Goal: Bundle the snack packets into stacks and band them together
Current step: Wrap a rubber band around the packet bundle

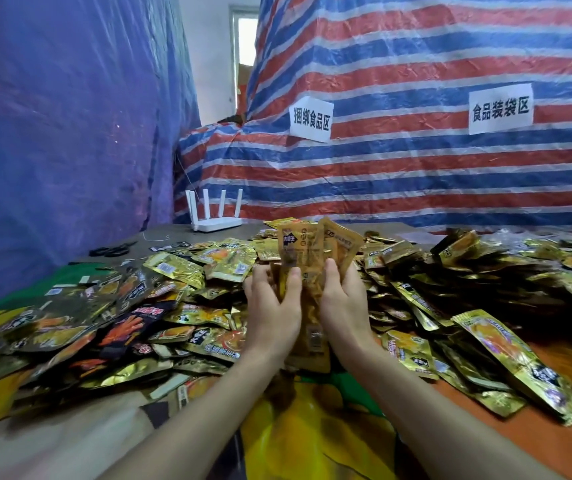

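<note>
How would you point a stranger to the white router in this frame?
Start at the striped tarp behind the table and follow its bottom edge left to where it meets the blue sheet. There, on the bare grey tabletop beyond the heap of snack packets, stands the white router. It alone is plain white, with four upright antennas.

Light: even, moderately bright, diffuse daylight. Source: opening (245, 36) at top centre, blown out to white. Shadows soft and weak, under the snack packets (485, 344). Specular glints on their gold foil; sheen on striped tarp (416, 64) and blue sheet (52, 133). Wide-angle bowing toward edges; forearms (433, 410) at bottom stretched, slightly soft. Centre reasonably sharp.
</note>
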Tool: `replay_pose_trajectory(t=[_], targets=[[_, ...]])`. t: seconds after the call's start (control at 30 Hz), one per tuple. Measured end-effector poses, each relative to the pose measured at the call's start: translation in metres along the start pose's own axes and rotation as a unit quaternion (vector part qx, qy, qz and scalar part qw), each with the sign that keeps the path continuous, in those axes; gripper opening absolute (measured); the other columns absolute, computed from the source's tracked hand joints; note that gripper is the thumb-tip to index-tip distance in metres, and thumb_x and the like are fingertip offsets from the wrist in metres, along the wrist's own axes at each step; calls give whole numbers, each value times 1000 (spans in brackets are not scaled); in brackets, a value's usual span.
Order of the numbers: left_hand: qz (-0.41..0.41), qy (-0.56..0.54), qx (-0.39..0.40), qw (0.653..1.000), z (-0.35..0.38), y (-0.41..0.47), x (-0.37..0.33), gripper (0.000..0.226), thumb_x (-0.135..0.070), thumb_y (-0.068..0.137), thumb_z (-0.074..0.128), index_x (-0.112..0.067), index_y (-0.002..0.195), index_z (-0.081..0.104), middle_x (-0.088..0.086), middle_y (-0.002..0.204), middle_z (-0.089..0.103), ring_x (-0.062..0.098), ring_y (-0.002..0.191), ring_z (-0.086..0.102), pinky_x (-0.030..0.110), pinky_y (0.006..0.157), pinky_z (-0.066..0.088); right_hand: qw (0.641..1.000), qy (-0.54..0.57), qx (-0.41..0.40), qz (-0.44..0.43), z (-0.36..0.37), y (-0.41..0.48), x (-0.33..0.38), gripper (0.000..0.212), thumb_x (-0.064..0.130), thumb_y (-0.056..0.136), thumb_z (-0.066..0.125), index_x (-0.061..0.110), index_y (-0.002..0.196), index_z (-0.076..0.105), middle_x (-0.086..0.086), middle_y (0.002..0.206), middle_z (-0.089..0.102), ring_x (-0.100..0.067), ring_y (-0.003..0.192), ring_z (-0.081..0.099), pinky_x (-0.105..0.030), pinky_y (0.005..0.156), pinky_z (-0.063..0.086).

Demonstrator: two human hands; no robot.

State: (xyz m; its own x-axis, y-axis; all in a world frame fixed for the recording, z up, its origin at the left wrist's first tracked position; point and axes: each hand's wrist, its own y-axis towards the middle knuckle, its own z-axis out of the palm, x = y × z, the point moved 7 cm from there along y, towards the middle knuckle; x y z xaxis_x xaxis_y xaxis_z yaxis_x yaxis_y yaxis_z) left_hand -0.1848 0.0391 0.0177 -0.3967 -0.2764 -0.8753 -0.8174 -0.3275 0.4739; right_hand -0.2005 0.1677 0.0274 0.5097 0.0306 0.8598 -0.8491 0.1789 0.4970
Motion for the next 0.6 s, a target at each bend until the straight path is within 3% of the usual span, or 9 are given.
replay_pose_trajectory(t=[0.1,0.13,0.2,0.27,0.33,0.4,0.47,0.6], targets=[[-3,-54,73,996,8,-4,2,37,-41,90,69,-26,114,46,-7,114,57,2,94,63,4,65,47,1000,15,0,3,-1,-4,-3,26,31,110,36,32,101,60,10,99,68,8,86,64,-16,79,51],[-14,-88,100,991,10,-5,4,38,-36,88,74,-28,115,48,-6,112,63,1,92,66,6,65,50,1000,25,1,10,-1,-5,-5,27,33,110,35,32,103,61,9,102,69,6,89,65,-17,83,53],[-16,-106,108,988,8,-3,7,38,-27,82,81,-30,110,56,-8,105,70,-4,89,68,12,68,54,998,48,28,26,1,-5,-7,35,46,108,34,27,119,62,0,113,71,-10,107,67,-34,98,54],[-31,-125,75,989,1,0,9,41,-32,74,86,-28,107,64,-8,99,74,2,87,71,23,76,59,992,75,103,20,8,-6,-7,53,62,96,44,24,128,60,2,115,73,-14,109,69,-32,91,58],[-89,-168,66,980,-1,1,14,51,-43,67,85,-21,109,69,-2,99,77,16,92,74,43,86,61,985,18,174,-5,13,-9,-3,58,68,79,62,32,125,58,15,112,72,-5,104,70,-24,81,58],[-129,-172,63,975,-4,-1,19,65,-55,56,84,-19,109,71,1,98,78,23,94,74,50,87,59,979,-30,203,-2,12,-10,-7,58,62,74,73,35,123,57,18,112,72,-4,104,70,-26,84,58],[-154,-168,56,972,-7,-3,24,76,-62,45,85,-18,106,70,3,95,78,26,93,75,52,86,60,972,0,234,26,8,-9,-13,51,43,81,79,29,126,58,7,116,73,-13,108,71,-34,88,59],[-174,-158,66,970,-10,-3,27,96,-82,35,77,-17,106,71,4,92,79,27,90,75,53,85,60,951,27,303,54,5,-12,-12,50,6,83,79,21,127,60,-6,114,75,-25,104,73,-34,77,61]])
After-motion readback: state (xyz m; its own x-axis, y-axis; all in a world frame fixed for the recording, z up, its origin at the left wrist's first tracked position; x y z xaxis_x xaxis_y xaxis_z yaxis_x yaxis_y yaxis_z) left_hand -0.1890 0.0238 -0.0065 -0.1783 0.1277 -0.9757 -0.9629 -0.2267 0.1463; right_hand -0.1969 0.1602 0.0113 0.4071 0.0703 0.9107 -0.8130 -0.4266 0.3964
